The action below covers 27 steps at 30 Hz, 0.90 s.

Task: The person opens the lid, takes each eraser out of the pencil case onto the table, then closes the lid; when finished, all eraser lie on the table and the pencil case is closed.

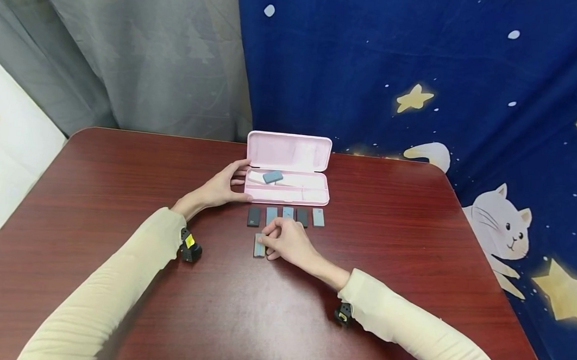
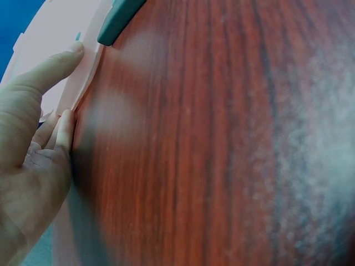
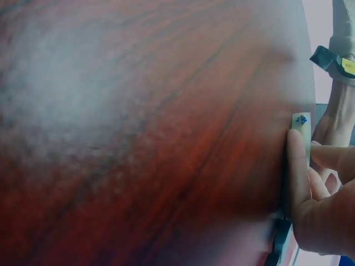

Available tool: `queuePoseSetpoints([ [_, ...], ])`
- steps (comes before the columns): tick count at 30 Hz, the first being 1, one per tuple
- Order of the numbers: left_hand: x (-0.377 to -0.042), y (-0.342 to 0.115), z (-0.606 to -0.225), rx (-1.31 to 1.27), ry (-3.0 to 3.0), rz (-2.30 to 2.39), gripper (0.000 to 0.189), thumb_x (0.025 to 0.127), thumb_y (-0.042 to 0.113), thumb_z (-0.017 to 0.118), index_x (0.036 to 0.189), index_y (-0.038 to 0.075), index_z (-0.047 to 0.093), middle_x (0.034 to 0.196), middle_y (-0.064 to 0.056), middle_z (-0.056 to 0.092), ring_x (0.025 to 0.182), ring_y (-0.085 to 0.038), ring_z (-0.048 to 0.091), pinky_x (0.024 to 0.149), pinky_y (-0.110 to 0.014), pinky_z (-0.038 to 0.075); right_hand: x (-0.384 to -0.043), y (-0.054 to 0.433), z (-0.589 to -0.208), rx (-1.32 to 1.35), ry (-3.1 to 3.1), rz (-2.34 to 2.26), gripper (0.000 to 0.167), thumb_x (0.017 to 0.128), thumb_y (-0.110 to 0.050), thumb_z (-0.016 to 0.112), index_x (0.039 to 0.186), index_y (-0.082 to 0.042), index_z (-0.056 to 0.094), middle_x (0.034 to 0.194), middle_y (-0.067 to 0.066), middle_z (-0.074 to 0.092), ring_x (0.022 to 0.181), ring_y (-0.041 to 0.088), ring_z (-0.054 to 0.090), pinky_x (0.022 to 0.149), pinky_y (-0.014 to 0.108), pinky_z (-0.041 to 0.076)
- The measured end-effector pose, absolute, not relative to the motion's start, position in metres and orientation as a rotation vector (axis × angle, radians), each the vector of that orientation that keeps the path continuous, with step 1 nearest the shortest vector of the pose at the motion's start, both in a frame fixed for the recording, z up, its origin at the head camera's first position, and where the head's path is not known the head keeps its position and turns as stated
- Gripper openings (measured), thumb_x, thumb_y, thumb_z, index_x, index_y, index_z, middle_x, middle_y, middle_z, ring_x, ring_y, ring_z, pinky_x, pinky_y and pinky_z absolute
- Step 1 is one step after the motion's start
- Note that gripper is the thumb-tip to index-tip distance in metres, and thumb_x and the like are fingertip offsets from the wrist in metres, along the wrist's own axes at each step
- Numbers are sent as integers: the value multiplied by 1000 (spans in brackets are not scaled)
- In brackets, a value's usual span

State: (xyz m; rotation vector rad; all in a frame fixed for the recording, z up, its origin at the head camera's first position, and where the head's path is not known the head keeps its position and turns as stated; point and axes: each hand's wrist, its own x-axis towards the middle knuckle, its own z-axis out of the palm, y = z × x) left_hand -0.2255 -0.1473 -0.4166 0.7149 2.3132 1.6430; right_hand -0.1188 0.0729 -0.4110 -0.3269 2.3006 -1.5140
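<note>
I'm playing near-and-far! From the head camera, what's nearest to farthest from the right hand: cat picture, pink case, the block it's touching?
1. Block: touching the right hand.
2. Pink case: just beyond.
3. Cat picture: far right.

Below the head view's centre, the held block is partly covered by the right grip, as is the row's middle block. At the left wrist view's upper left, the pink case is cut off; in the right wrist view, the surface is blurred.
</note>
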Motion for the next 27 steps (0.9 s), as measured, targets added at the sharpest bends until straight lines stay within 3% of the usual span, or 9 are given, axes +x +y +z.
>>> queuePoseSetpoints([
  [19, -215, -146, -400, 708, 2306, 1634, 91, 76, -10, 76, 146, -12, 19, 141, -35, 29, 130, -46, 34, 108, -51, 33, -121, 80, -410, -324, 2259, -1543, 14, 87, -7, 72, 95, 0, 63, 74, 14, 66, 55, 22, 66, 53, 34, 58],
  [27, -215, -147, -400, 698, 2301, 1633, 91, 76, -9, 76, 147, -11, 19, 142, -34, 29, 131, -45, 33, 108, -50, 33, -138, 89, -404, -346, 2316, -1556, 8, 88, -2, 69, 94, 2, 66, 76, 16, 68, 56, 22, 67, 54, 33, 58],
])
